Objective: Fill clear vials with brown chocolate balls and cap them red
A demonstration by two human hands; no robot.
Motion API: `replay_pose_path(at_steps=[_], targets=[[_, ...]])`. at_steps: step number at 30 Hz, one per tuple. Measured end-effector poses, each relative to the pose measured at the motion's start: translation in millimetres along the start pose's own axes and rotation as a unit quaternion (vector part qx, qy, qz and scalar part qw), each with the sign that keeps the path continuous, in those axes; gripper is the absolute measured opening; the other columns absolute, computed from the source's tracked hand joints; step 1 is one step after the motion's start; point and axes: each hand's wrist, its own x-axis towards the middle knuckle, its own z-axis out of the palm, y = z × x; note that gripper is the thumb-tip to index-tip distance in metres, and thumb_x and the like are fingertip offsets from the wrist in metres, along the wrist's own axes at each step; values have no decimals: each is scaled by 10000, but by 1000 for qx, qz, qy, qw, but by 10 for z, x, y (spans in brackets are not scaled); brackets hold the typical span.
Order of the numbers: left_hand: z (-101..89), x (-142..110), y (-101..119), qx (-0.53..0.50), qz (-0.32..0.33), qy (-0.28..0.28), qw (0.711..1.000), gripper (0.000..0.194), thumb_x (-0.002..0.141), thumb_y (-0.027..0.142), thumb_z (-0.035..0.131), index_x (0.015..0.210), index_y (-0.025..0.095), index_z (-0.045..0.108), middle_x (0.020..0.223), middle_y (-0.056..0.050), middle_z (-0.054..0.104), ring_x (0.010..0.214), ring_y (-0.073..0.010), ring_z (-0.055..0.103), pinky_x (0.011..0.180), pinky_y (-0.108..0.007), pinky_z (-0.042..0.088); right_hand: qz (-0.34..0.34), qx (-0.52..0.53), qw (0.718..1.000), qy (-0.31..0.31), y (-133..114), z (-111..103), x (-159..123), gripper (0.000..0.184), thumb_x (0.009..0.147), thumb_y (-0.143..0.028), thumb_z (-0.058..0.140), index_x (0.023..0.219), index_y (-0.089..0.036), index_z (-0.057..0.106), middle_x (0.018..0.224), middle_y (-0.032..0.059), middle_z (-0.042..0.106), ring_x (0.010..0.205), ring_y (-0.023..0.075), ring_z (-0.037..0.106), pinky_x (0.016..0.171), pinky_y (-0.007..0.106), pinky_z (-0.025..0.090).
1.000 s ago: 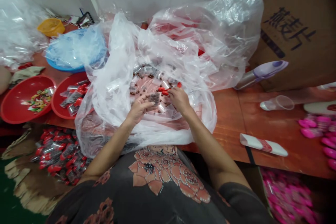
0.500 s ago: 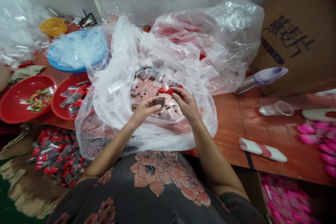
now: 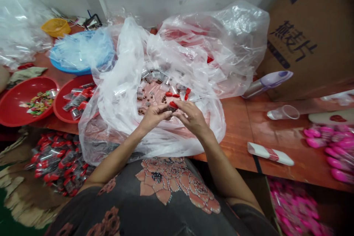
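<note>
My left hand [image 3: 153, 115] and my right hand [image 3: 191, 116] meet over a big clear plastic bag [image 3: 171, 66] spread on the table. Together they pinch a small clear packet of dark beads [image 3: 169, 109]. The right fingers also grip a small red piece [image 3: 173, 104] at the packet's top. Loose brown beads [image 3: 151, 101], more red pieces [image 3: 177, 94] and empty little clear bags lie on a pink tray inside the bag, just beyond my fingers.
At left stand two red bowls [image 3: 16, 116], one holding filled packets [image 3: 76, 101], plus a blue basin [image 3: 77, 53] and a yellow basket [image 3: 56, 27]. A heap of filled packets [image 3: 59, 162] lies below. Right: cardboard box [image 3: 309, 37], purple tool [image 3: 267, 83], plastic cup [image 3: 284, 112], pink items [image 3: 329, 147].
My right hand picked a red piece from the tray, drew back and came down against the left hand, bringing the piece to the packet held there.
</note>
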Motion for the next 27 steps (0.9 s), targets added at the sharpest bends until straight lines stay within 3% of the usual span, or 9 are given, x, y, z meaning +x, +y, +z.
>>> replay_pose_path(at_steps=[4,6,9,12,15,18,20,23,27], targets=[[17,-19,25,-24,2,12,1000,431,797,314,751,1198,158,719,984,-65,750,822,-146,685,744,-262,590,-4,37,999,-27,-67,35,-76,546,940,-344,622,1464,-306,477,1379,91,619,1285,278,571,1071,520,483],[26,-17,41,-39,5,7,999,482,807,307,741,1268,181,679,1052,-76,747,871,-158,693,753,-265,593,43,107,993,-9,-85,25,-103,556,941,-365,611,1472,-325,447,1438,91,560,1304,273,554,1050,502,510],[38,-7,38,-43,5,6,999,499,815,294,730,1300,202,656,1099,-87,742,912,-173,694,770,-285,599,185,243,949,82,-70,-6,-116,470,935,-398,605,1381,-302,495,1222,78,658,954,199,701,783,379,617],[60,2,1,-27,3,13,1000,476,809,280,734,1274,199,670,1078,-86,749,914,-175,696,774,-291,595,258,303,905,148,-52,-29,-95,380,891,-409,664,1222,-252,564,915,16,685,716,152,677,639,315,597],[90,3,-29,-14,-1,6,1000,466,804,291,742,1254,187,682,1075,-91,752,909,-178,701,780,-296,584,192,209,950,128,-76,-38,-70,309,902,-412,656,1170,-264,614,1040,41,704,941,199,685,837,397,594],[102,-2,-25,-8,-2,13,1000,530,783,307,766,1288,185,660,1050,-87,758,904,-180,706,797,-298,568,65,60,996,24,-107,-32,-75,577,843,-432,735,1359,-280,526,1321,89,628,1203,272,593,1029,505,501],[100,-5,-15,-6,-13,21,1000,628,762,327,792,1348,191,614,1003,-76,764,881,-176,706,790,-290,558,19,-6,1000,-4,-112,-17,-96,774,804,-429,780,1461,-251,412,1390,125,576,1256,299,552,1054,518,474],[116,1,-25,-27,-40,45,998,674,785,480,767,1368,195,586,1007,-80,762,882,-185,709,767,-280,551,-4,-53,999,7,-116,10,-132,765,850,-425,732,1484,-215,360,1359,149,584,1225,296,565,1024,486,487],[221,19,-102,-125,-130,31,983,729,837,795,475,1096,150,695,794,-88,740,719,-211,709,647,-302,553,-18,-81,996,-12,-160,57,-170,768,862,-476,686,1488,-195,342,1297,156,610,1190,318,579,1018,504,471]])
